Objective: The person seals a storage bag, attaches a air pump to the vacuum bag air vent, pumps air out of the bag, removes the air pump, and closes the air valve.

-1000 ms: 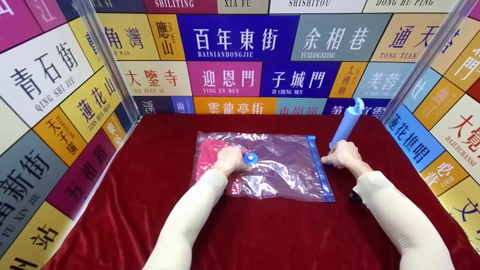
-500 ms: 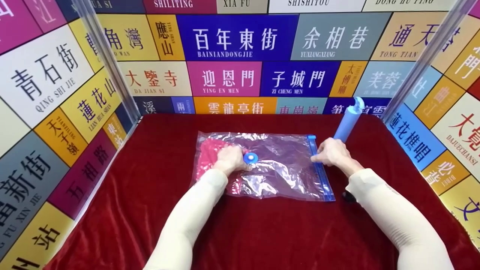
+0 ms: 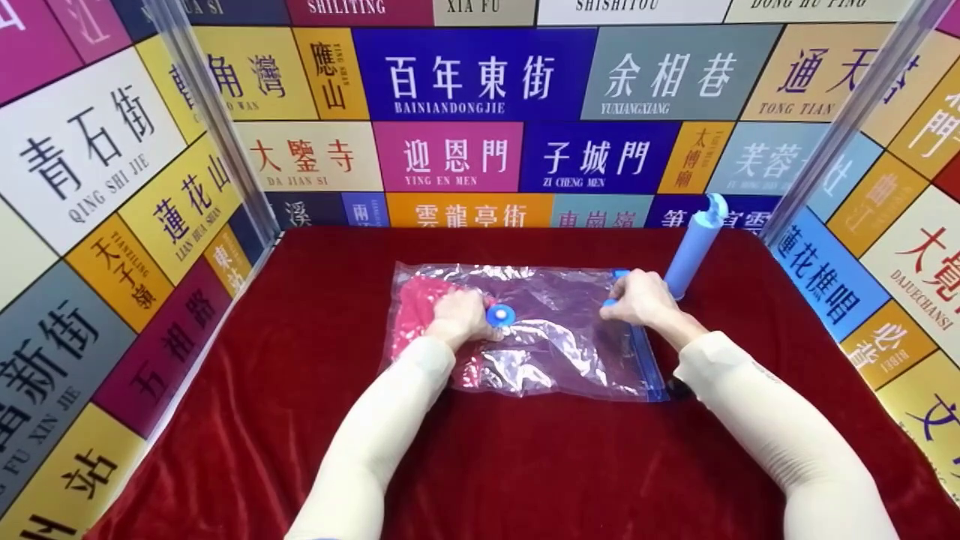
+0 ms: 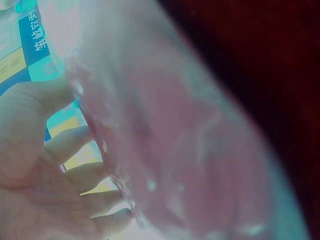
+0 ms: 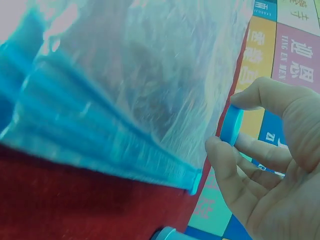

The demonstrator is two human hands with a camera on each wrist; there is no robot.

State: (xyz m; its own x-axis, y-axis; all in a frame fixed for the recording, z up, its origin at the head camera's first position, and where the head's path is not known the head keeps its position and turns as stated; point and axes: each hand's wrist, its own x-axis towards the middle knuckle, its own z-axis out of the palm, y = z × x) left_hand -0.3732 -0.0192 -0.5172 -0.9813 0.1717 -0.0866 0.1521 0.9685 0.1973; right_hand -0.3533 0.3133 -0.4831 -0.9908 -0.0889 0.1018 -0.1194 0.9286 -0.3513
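A clear zip bag [image 3: 562,345] lies flat, a pink polka-dotted item [image 3: 420,300] inside its left part. My left hand [image 3: 459,315] rests on the bag over that item, beside the round blue valve [image 3: 501,316]. The left wrist view has the fingers of this hand [image 4: 50,170] fairly straight, their tips against the plastic. With thumb and fingertips, my right hand [image 3: 641,296] pinches a small round blue cap [image 5: 231,125] above the bag's blue zip end [image 5: 100,125]. Part of the zip strip is hidden under this hand in the head view.
A blue hand pump [image 3: 688,255] stands upright just beyond my right hand. Partly covered by the right sleeve is a small black object [image 3: 679,388]. Red cloth [image 3: 525,465] covers the table, with sign-patterned walls [image 3: 472,75] at the back and sides.
My right hand has moved left from beside the pump's base to over the bag's zip end, carrying the blue cap. The left hand has stayed in place.
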